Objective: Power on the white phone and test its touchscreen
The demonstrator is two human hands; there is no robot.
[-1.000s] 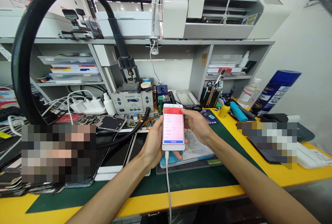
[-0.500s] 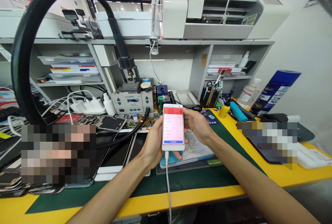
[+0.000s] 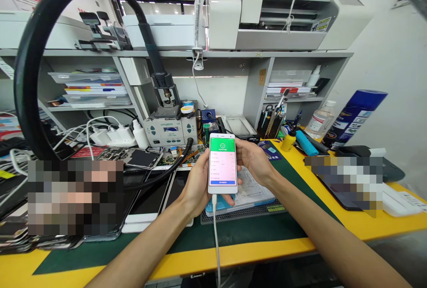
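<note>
Hands (image 3: 196, 181) unmoved, curled inward and pinching the white phone (image 3: 223, 170) by its sides, screen banner (image 3: 222, 145) newly green

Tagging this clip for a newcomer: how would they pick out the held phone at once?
Start at the yellow workbench and its green mat. Over that mat, near the picture's centre, the left grip and right grip hold a white smartphone. Unlike the dark-screened devices lying to the left, its screen is lit, green-topped, and a white cable runs from its bottom edge.
</note>
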